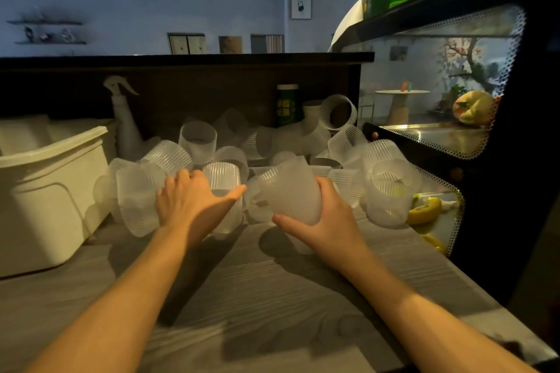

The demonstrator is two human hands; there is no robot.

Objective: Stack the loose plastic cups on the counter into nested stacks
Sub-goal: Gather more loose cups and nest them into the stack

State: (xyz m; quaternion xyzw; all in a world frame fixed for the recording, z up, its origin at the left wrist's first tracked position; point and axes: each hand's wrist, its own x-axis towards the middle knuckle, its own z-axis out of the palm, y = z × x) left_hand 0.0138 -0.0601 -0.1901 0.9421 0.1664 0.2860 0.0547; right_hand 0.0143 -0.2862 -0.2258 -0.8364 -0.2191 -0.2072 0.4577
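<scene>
— Forearms first, both reaching in over the wood-grain counter [272,297]. What is the right hand [327,221] doing?

— Gripping a ribbed translucent cup [291,191] near its base, thumb below and fingers curled behind, the cup tilted and held just off the counter.

— And the left hand [191,203]?

— Fingers spread and relaxed, thumb pointing right, lying over an upright ribbed cup [222,179]. Whether it grips that cup, I cannot tell.

— Where are the rest?

— Loose cups [303,142] lie jumbled across the back of the counter, some upright, many on their sides. A white tub [51,179] stands at left, a spray bottle [122,118] behind it, a glass display case [439,130] at right.
</scene>
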